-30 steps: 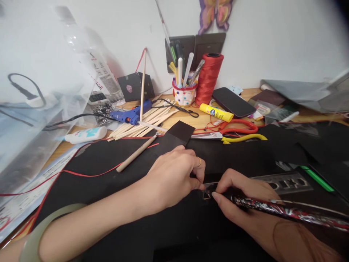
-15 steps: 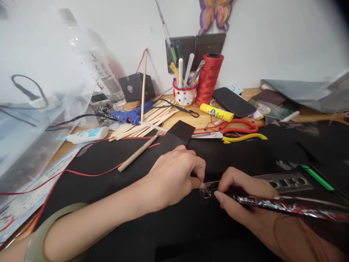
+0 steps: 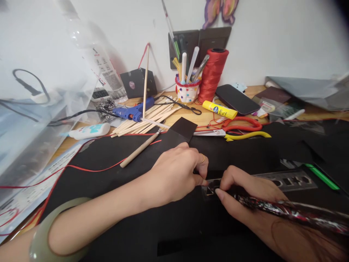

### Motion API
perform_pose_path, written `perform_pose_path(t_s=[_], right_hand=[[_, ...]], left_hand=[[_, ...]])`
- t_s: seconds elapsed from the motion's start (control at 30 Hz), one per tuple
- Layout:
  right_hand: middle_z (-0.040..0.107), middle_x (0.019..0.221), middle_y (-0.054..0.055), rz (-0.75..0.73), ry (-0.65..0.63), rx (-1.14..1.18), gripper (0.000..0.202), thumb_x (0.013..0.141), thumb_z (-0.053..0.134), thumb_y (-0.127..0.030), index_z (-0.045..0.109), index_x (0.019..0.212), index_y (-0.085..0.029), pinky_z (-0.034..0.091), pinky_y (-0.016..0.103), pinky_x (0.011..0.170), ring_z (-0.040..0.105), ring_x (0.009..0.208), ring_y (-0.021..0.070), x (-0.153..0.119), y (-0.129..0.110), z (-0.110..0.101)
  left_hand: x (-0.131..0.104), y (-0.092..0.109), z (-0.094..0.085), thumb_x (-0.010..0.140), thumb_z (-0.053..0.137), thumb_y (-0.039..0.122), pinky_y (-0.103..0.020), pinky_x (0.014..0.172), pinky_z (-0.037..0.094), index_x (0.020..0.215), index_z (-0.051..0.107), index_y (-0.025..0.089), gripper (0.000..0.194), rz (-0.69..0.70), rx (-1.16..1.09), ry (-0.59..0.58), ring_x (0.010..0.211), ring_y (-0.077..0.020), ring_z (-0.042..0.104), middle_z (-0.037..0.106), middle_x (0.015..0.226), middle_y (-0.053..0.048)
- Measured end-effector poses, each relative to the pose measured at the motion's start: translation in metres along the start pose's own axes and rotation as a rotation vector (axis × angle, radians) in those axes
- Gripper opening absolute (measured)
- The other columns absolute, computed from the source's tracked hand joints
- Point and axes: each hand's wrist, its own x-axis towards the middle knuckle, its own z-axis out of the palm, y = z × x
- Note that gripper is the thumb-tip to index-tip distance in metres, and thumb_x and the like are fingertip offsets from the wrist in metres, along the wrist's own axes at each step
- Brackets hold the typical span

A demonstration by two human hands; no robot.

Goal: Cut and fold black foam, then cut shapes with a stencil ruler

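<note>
My left hand (image 3: 178,174) is closed, its thumb and curled fingertips pressed down at the left end of a clear plastic stencil strip (image 3: 296,186) with cut-out shapes. The strip lies flat on black sheeting (image 3: 131,229). My right hand (image 3: 242,189) pinches a thick dark pen-like tool (image 3: 275,208) with a shiny red and white pattern. Its rear end slants back over my hand to the right. The tool's tip is close beside my left thumb, by a small triangular cut-out; I cannot make out the tip itself. My right hand covers the strip's middle.
Beyond my hands lie a wooden-handled tool (image 3: 140,149), a small black card (image 3: 183,129), scissors (image 3: 242,124), a yellow glue stick (image 3: 219,110), a blue glue gun (image 3: 132,112) and wooden sticks (image 3: 152,122). A green strip (image 3: 323,177) is at the right.
The whole view has shifted slightly, so things sit a little farther right and mostly higher. Both hands keep their grip, and the tool's rear end has tilted slightly.
</note>
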Motion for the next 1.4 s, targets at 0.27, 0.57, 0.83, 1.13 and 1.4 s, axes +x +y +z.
perform_pose_path(t_s=[0.27, 0.57, 0.83, 1.13, 1.4], right_hand=[[0.048, 0.046, -0.005, -0.058, -0.043, 0.043, 0.014, 0.075, 0.043, -0.022, 0.041, 0.06, -0.023, 0.034, 0.02, 0.039, 0.047, 0.041, 0.0097, 0.003, 0.005, -0.001], [0.043, 0.045, -0.007, -0.032, -0.077, 0.114, 0.013, 0.071, 0.046, -0.02, 0.041, 0.058, -0.022, 0.03, 0.019, 0.039, 0.04, 0.04, 0.0079, 0.007, 0.0, 0.0], [0.042, 0.044, -0.007, 0.004, -0.077, 0.125, 0.012, 0.067, 0.047, -0.02, 0.041, 0.057, -0.022, 0.028, 0.019, 0.039, 0.037, 0.039, 0.0072, 0.011, 0.001, 0.0], [0.036, 0.044, -0.007, 0.098, -0.052, 0.247, 0.017, 0.067, 0.045, -0.026, 0.034, 0.055, -0.021, 0.025, 0.02, 0.04, 0.033, 0.042, 0.0076, 0.009, -0.002, 0.002], [0.048, 0.045, -0.007, 0.062, -0.102, 0.209, 0.014, 0.069, 0.045, -0.021, 0.037, 0.058, -0.021, 0.031, 0.02, 0.042, 0.043, 0.042, 0.0081, 0.011, 0.001, -0.002]], left_hand=[[0.001, 0.0, 0.0, 0.074, 0.06, 0.019, -0.025, 0.063, 0.034, 0.065, 0.057, 0.022, 0.01, -0.012, 0.015, -0.017, 0.08, -0.0157, 0.044, 0.062, 0.072, 0.007], [0.0, -0.001, 0.001, 0.073, 0.058, 0.018, -0.024, 0.063, 0.033, 0.064, 0.057, 0.023, 0.01, 0.002, 0.016, 0.003, 0.079, -0.0153, 0.044, 0.06, 0.069, 0.007], [0.002, -0.002, 0.001, 0.073, 0.059, 0.02, -0.025, 0.062, 0.032, 0.063, 0.055, 0.022, 0.011, 0.01, 0.009, 0.011, 0.077, -0.0152, 0.044, 0.059, 0.066, 0.006], [0.0, -0.001, 0.001, 0.074, 0.059, 0.02, -0.026, 0.065, 0.033, 0.064, 0.057, 0.022, 0.011, -0.015, -0.01, -0.013, 0.081, -0.0166, 0.045, 0.059, 0.069, 0.005], [0.001, 0.002, -0.003, 0.074, 0.06, 0.02, -0.026, 0.068, 0.035, 0.066, 0.059, 0.022, 0.009, -0.032, -0.012, -0.04, 0.084, -0.017, 0.045, 0.06, 0.073, 0.005]])
